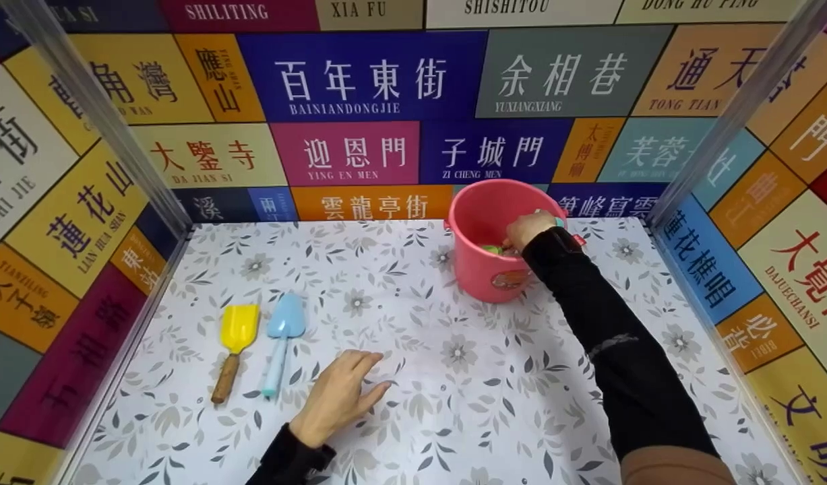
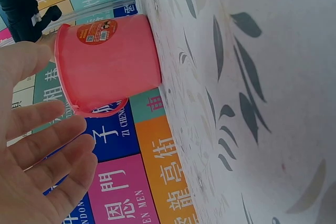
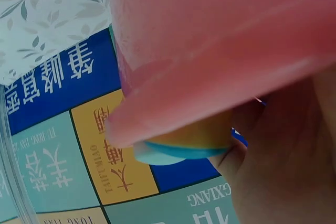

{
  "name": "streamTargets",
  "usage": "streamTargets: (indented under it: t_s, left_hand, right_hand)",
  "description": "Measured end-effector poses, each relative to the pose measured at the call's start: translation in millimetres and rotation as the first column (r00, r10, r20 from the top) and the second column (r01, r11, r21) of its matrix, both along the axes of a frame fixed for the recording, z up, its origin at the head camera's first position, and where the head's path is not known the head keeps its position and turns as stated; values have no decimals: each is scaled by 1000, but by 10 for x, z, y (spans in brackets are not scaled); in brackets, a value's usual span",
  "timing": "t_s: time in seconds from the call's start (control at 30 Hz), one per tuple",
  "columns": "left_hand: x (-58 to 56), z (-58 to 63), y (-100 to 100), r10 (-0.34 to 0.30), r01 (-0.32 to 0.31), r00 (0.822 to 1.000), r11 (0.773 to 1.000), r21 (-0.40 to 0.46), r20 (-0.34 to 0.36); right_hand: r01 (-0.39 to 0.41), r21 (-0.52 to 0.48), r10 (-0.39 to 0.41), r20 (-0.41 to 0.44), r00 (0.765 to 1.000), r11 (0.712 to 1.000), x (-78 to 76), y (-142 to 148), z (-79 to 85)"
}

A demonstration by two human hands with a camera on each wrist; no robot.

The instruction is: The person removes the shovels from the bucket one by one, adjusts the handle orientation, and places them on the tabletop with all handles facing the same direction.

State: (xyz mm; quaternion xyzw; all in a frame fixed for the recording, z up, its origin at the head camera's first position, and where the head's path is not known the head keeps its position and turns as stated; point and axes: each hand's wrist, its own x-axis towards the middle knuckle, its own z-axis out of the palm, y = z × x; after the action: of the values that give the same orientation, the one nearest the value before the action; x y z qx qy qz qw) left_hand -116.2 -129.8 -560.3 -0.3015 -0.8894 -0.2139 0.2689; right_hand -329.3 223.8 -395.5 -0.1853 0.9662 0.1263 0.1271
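Observation:
A pink bucket stands upright near the back wall. My right hand reaches over its rim, the fingers partly hidden inside. In the right wrist view its fingers hold an orange-and-teal object, mostly covered by the bucket; its kind does not show. Something green lies inside the bucket beside the hand. My left hand is over the near part of the table, fingers apart and holding nothing. To its left lie a light-blue toy trowel and a yellow toy shovel with a brown handle.
The table wears a white cloth with grey leaves and flowers. Walls covered in coloured sign panels rise at the back and both sides. Clear corner strips run up where the walls meet.

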Motion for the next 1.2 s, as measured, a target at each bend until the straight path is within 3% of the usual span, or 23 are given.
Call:
streamTargets:
  t_s: [0.17,0.6,0.97,1.2]
  left_hand:
    - [8,1,4,-2,2,1000,1000,7,12]
    - [24,12,-11,3,-3,998,1000,-8,70]
    - [25,16,-14,1,-1,1000,1000,-23,11]
    - [35,10,-19,8,-8,1000,1000,-26,17]
  right_hand:
    - [28,-67,-27,16,1000,997,-1,9,1]
    - [17,-68,-13,58,998,998,-26,12,12]
    - [69,-180,-39,165,985,981,-20,105,81]
    - [81,-176,-46,193,980,981,9,120,228]
